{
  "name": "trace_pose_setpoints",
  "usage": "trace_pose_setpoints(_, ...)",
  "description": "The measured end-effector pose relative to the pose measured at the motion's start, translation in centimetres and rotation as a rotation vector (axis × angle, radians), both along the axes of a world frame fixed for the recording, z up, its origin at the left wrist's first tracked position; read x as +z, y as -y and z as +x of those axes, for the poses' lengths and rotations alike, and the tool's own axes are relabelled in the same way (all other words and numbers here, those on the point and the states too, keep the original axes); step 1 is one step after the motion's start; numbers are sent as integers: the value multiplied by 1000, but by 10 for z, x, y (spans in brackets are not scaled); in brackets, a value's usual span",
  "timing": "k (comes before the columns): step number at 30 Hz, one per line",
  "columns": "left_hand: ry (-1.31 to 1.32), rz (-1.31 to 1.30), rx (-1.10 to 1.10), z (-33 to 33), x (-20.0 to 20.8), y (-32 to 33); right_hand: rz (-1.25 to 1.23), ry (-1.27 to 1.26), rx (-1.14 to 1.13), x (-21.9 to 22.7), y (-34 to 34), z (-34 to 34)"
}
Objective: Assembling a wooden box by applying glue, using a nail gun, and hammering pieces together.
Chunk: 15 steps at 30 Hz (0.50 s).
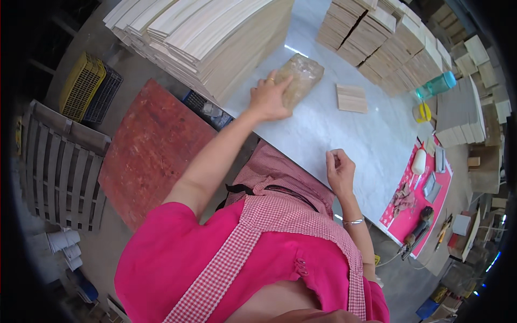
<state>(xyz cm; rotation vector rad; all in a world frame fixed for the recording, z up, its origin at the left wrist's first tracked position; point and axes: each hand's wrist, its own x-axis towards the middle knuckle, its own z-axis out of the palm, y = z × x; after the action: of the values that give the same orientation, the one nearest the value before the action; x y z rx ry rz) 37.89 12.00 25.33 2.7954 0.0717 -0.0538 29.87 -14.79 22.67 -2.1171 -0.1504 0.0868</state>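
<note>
My left hand (pixel 271 99) is wrapped over the near left side of a yellowish block (pixel 308 72) covered in shiny clear plastic or tape; what is inside I cannot tell. The block rests on the pale, smooth tabletop (pixel 301 141). My right hand (pixel 340 171) is above the near part of the table, its fingers curled in, with nothing showing in them. Farther off, beyond my right hand, a small square piece of wood (pixel 351 98) lies flat, apart from both hands and from the block.
Tall stacks of thin wooden boards (pixel 215 37) stand at left, wooden blocks (pixel 377 46) at back right. Nearby are a teal bottle (pixel 437 84), a yellow tape roll (pixel 422 112), and a pink mat (pixel 401 223) with a power tool (pixel 419 229). A red board (pixel 151 156) is at left.
</note>
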Motion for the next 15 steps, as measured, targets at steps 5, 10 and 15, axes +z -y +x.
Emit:
trace_pose_setpoints(5, -173, -1270, 90, -4, -7, -52, 29, -35, -3, -9, -6, 1)
trace_pose_setpoints(10, -146, -1718, 404, -9, -10, -70, 68, 50, 75, -15, -23, 16)
trace_pose_setpoints(15, 294, -997, 251, -21, -2, -35, -35, 174, 88, -16, -22, 29)
